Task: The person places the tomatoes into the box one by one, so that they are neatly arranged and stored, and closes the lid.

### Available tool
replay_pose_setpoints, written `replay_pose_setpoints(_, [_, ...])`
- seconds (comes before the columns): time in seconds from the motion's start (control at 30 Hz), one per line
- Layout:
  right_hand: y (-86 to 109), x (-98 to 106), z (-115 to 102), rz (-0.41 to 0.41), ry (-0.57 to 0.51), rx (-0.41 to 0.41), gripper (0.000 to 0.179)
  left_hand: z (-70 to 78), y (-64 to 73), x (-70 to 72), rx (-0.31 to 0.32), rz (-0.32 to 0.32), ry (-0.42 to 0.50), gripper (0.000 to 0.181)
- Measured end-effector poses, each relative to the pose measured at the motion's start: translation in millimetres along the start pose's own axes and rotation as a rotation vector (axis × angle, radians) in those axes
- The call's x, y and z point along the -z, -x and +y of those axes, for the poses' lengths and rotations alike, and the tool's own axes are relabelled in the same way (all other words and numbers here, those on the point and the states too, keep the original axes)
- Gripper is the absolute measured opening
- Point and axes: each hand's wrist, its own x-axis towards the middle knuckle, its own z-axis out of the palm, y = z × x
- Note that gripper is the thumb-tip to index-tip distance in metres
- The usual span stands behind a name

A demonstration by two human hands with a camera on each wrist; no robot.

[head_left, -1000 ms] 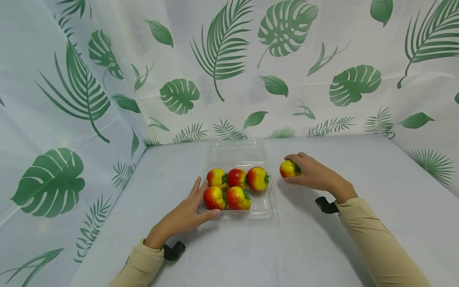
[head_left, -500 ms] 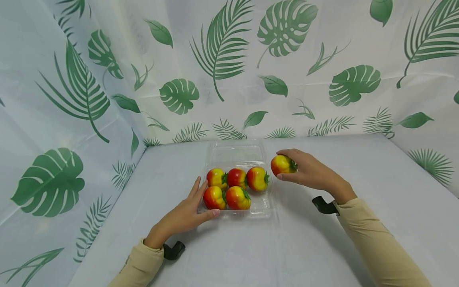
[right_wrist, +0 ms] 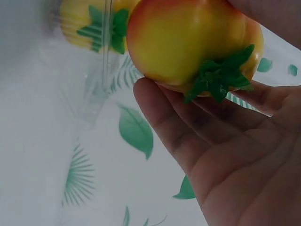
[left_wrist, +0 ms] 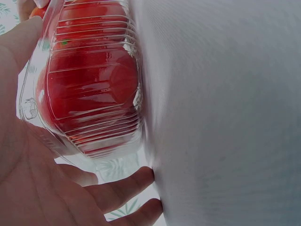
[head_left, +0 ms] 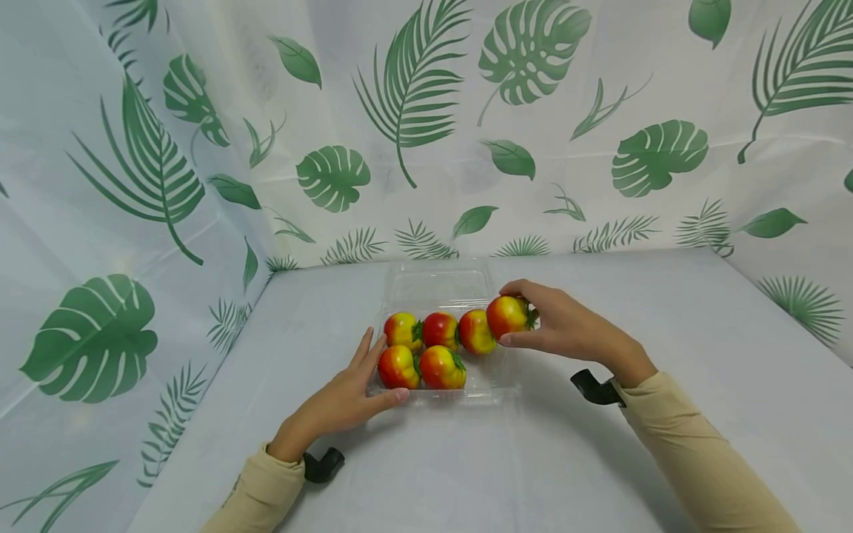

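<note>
My right hand (head_left: 566, 322) grips a red-and-yellow tomato (head_left: 509, 316) with a green leafy top, fingers behind it and thumb in front. It hangs over the right side of a clear plastic clamshell box (head_left: 483, 377) and overlaps the back-right tomato (head_left: 476, 331) in the head view. The right wrist view shows the held tomato (right_wrist: 188, 44) close, its green leaves toward the palm. Inside the box sit several similar tomatoes, three behind and two in front. My left hand (head_left: 346, 396) rests against the box's left front corner, fingers spread, with fingertips (left_wrist: 146, 176) at the table.
The box lid (head_left: 440, 283) lies folded back toward the rear wall. A bare spot shows in the box's front right. White cloth (head_left: 433, 459) covers the table, and leaf-patterned curtains (head_left: 426, 148) stand behind and at both sides.
My right hand has lifted the tomato and carried it left, from beside the box to over its right edge. The left hand and the box stay in place.
</note>
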Motion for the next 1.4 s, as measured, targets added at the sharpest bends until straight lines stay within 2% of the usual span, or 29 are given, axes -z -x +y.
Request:
replay_pose_setpoints(0.2, [-1.3, -5.5, -8.6, -0.044, -0.03, -0.016, 0.063, 0.3, 0.3, 0.0, -0.001, 0.003, 0.003, 0.11])
replay_pose_setpoints(0.43, [-0.5, -12.3, -16.8, -0.113, -0.045, 0.003, 0.06, 0.8, 0.6, -0.2, -0.001, 0.006, 0.001, 0.111])
replay_pose_setpoints(0.63, [-0.7, -18.9, -21.1, -0.166, -0.021, 0.015, 0.061, 1.6, 0.9, -0.1, 0.001, 0.007, 0.007, 0.11])
replay_pose_setpoints(1.13, [-2.0, -31.4, -24.0, -0.217, 0.032, 0.006, 0.055, 4.1, 2.1, 0.0, 0.009, 0.006, 0.009, 0.108])
replay_pose_setpoints(1.4, [-3.7, -37.3, -27.7, -0.259, 0.12, 0.025, 0.053, 3.5, 2.1, -0.3, 0.006, 0.01, 0.006, 0.108])
